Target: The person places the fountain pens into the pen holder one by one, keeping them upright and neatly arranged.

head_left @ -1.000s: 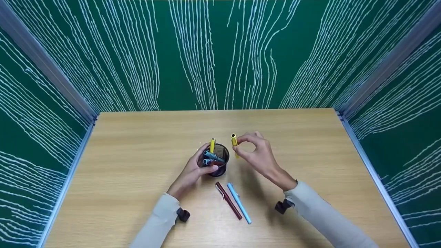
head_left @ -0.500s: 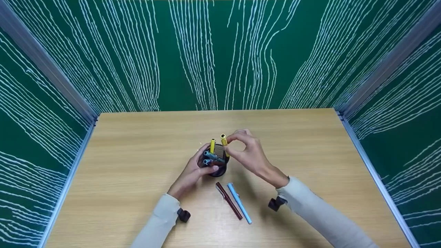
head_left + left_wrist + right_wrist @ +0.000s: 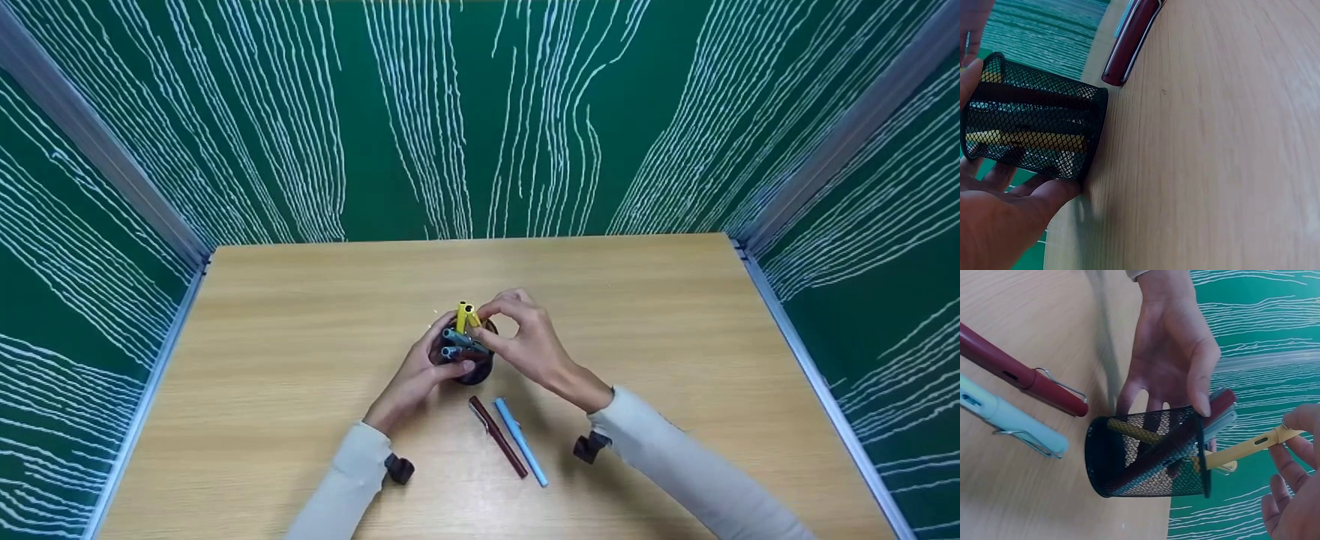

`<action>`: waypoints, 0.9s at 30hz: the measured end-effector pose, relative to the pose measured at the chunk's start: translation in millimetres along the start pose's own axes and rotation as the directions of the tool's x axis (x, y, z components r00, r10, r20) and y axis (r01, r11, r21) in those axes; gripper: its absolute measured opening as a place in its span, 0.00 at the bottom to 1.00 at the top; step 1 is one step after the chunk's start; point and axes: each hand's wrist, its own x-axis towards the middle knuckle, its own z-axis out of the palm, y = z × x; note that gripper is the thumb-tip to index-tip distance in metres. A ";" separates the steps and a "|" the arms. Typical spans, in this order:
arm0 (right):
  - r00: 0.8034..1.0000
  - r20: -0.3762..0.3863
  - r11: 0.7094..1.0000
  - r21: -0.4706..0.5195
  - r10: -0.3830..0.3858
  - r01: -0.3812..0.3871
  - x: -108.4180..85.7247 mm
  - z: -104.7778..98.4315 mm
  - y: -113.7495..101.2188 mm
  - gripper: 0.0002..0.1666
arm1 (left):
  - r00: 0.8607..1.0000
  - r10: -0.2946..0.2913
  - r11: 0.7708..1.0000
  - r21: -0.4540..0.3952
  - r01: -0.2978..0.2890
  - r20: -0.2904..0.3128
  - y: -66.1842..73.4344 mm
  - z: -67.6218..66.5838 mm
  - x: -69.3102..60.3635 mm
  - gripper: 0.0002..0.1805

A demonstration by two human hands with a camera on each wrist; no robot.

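Observation:
A black mesh pen cup (image 3: 477, 373) stands upright near the middle of the table, gripped by my left hand (image 3: 412, 375), thumb across its near side and fingers round the far side. My right hand (image 3: 534, 345) pinches a yellow pen (image 3: 1252, 448) between thumb and index finger; the pen's lower end is inside the cup's mouth. Another yellow pen (image 3: 461, 316), a dark red pen (image 3: 1221, 403) and a light blue pen (image 3: 1220, 424) lean in the cup. In the left wrist view the cup's base (image 3: 1096, 132) is at the tabletop; whether it touches is unclear.
On the wooden table (image 3: 300, 337), in front of the cup, lie a loose dark red pen (image 3: 497, 437) and a light blue pen (image 3: 521, 442), side by side. Green walls (image 3: 405, 210) with white wavy lines border the table at the back and sides.
My right hand has moved left with the yellow pen, from beside the cup to over its mouth, and the pen's lower end has entered it. The left hand and cup stay put.

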 end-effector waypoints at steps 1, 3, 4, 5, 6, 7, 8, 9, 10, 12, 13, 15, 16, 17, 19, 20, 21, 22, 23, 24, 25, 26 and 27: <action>1.000 0.003 1.000 -0.001 0.003 -0.003 -0.7 0.9 1.1 0.08 | 1.000 0.000 1.000 0.002 0.000 0.000 0.0 0.0 0.3 0.50; 1.000 0.010 1.000 0.002 0.009 -0.009 -2.1 2.4 3.4 0.08 | 1.000 0.005 1.000 0.005 -0.005 0.001 0.3 -0.1 0.5 0.50; 1.000 0.015 1.000 0.004 0.014 -0.014 -3.0 3.2 4.6 0.08 | 1.000 0.005 1.000 0.008 -0.005 0.000 0.4 -0.2 0.4 0.50; 1.000 0.020 1.000 0.007 0.019 -0.020 -3.7 3.9 5.8 0.09 | 1.000 0.007 1.000 0.011 -0.007 -0.001 0.4 -0.2 0.5 0.50; 0.999 0.024 1.000 0.008 0.025 -0.025 -4.6 4.7 7.1 0.09 | 1.000 0.010 1.000 0.018 -0.010 -0.002 0.4 -0.4 0.4 0.50; 0.999 0.027 1.000 0.008 0.028 -0.028 -5.4 5.4 8.2 0.10 | 1.000 0.013 1.000 0.025 -0.013 -0.002 0.1 -0.7 0.6 0.50; 0.999 0.030 1.000 0.005 0.031 -0.031 -6.1 6.1 9.4 0.10 | 1.000 0.015 0.999 0.029 -0.015 -0.001 -0.1 -0.9 0.5 0.50; 0.999 0.031 0.999 0.000 0.034 -0.034 -6.9 6.8 10.6 0.10 | 1.000 0.015 0.999 0.034 -0.015 0.000 -0.3 -1.1 0.4 0.49; 0.999 0.032 0.999 -0.004 0.035 -0.034 -7.6 7.5 11.6 0.10 | 1.000 0.016 0.999 0.038 -0.016 0.001 -0.4 -1.3 0.2 0.49; 0.999 0.034 0.999 -0.010 0.036 -0.036 -8.8 8.9 13.7 0.10 | 1.000 0.018 0.999 0.048 -0.018 0.002 -0.8 -1.4 0.2 0.49; 0.999 0.034 0.999 -0.012 0.036 -0.035 -9.4 9.5 14.3 0.10 | 1.000 0.019 0.998 0.051 -0.019 0.001 -1.0 -1.5 0.1 0.49; 0.999 0.034 0.999 -0.013 0.036 -0.036 -10.5 11.0 16.2 0.10 | 1.000 0.019 0.998 0.059 -0.019 -0.003 -0.8 -1.5 -0.2 0.49; 0.999 0.033 0.999 -0.013 0.036 -0.036 -11.1 11.8 17.1 0.09 | 1.000 0.020 0.998 0.063 -0.020 -0.005 -0.8 -1.4 -0.1 0.49; 0.999 0.032 0.999 -0.014 0.036 -0.036 -11.7 12.3 17.8 0.10 | 1.000 0.021 0.998 0.066 -0.020 -0.007 -0.7 -1.4 -0.1 0.50; 0.999 0.031 0.999 -0.018 0.033 -0.033 -12.6 13.5 19.4 0.10 | 1.000 0.020 0.997 0.069 -0.019 -0.009 -0.1 -1.1 -0.4 0.50; 0.999 0.031 0.999 -0.021 0.034 -0.033 -13.1 14.1 20.3 0.10 | 1.000 0.018 0.998 0.067 -0.018 -0.008 0.5 -0.9 -0.6 0.50; 0.999 0.029 0.999 -0.023 0.034 -0.033 -13.5 14.4 20.8 0.11 | 1.000 0.016 0.998 0.066 -0.016 -0.008 0.9 -0.7 -0.8 0.50; 0.999 0.031 0.999 -0.023 0.038 -0.037 -14.0 14.6 21.3 0.11 | 1.000 0.015 0.998 0.063 -0.014 -0.008 0.9 -0.6 -0.8 0.50; 0.999 0.032 0.999 -0.023 0.040 -0.039 -14.3 14.8 21.8 0.11 | 1.000 0.014 0.998 0.062 -0.013 -0.009 1.1 -0.6 -0.9 0.50; 0.998 0.034 0.999 -0.022 0.043 -0.043 -14.6 15.0 22.5 0.11 | 1.000 0.013 0.998 0.061 -0.013 -0.010 1.5 -0.5 -1.0 0.50; 0.998 0.036 0.999 -0.021 0.047 -0.047 -14.9 15.0 22.9 0.12 | 1.000 0.013 0.998 0.059 -0.013 -0.009 1.6 -0.5 -1.0 0.50; 0.998 0.037 0.999 -0.021 0.050 -0.050 -15.1 14.9 23.3 0.12 | 1.000 0.014 0.998 0.058 -0.013 -0.010 1.6 -0.7 -1.0 0.50; 0.998 0.039 0.999 -0.019 0.052 -0.051 -15.2 14.5 23.3 0.12 | 1.000 0.015 0.998 0.060 -0.014 -0.010 1.5 -0.9 -0.9 0.50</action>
